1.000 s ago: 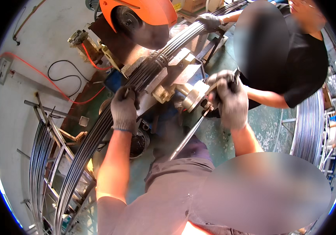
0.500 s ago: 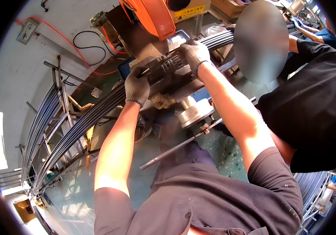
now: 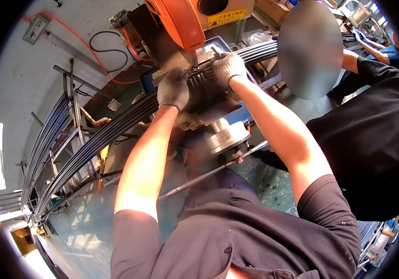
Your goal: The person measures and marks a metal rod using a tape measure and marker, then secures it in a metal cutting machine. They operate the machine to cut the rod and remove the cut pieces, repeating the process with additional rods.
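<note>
**Rod bundle [image 3: 125, 122] attended by two gloved hands at the clamp [image 3: 213, 104]**

In this inspector's judgement, good handling calls for steadying the long bundle evenly on both sides of the clamp, rods parallel and uncrossed, with fingers kept clear of the orange guard [image 3: 181, 25] and forearms clear of the lever bar [image 3: 199, 178].

The bundle runs from lower left, through the clamp area, to upper right. It consists of many slim, dark metal rods lying close together, brighter where light strikes at upper right.

The left hand [image 3: 173, 88] is curled over the bundle on the clamp's left; the right hand [image 3: 228, 66] is bent over its right side. Fingertips are hidden: whether either pinches the rods cannot be told. A small ribbed piece [image 3: 201, 77], kind unclear, sits between them.
</note>
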### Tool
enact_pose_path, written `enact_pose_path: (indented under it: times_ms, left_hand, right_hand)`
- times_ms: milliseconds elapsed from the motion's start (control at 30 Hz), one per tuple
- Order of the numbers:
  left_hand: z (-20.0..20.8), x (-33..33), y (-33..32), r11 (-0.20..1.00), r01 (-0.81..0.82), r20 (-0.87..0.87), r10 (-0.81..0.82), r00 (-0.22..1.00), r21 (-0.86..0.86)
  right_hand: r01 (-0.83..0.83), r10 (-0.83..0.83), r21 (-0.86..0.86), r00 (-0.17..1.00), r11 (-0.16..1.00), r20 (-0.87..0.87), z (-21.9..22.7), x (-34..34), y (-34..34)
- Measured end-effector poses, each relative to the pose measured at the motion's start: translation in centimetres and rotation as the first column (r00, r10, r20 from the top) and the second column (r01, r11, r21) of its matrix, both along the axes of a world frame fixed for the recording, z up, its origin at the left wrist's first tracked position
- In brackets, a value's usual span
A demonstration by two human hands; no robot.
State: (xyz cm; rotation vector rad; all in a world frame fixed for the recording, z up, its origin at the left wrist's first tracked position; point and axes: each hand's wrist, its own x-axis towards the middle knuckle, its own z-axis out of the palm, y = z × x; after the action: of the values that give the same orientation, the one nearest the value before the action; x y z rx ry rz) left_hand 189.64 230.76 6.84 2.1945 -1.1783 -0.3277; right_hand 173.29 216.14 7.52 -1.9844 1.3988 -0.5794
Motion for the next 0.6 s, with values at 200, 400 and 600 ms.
enact_pose_path:
  times_ms: [200,400,600]
  left_hand:
    - [0.9,-0.2,-0.5,0.991,-0.038,0.051,0.031,0.998,0.131]
    - [0.5,0.1,-0.2,0.992,-0.001,0.118,-0.014,0.993,0.13]
    - [0.2,-0.2,-1.0,0.994,-0.051,0.139,0.038,0.99,0.091]
  right_hand:
    - [-0.193,0.166,-0.18,0.974,0.965,-0.155,0.1,0.1,-0.4]
    - [-0.194,0.164,-0.143,0.967,0.97,-0.197,2.4,-1.1,-0.3]
    - [-0.376,0.303,-0.19,0.896,0.907,-0.324,-0.4,-0.7,-1.6]
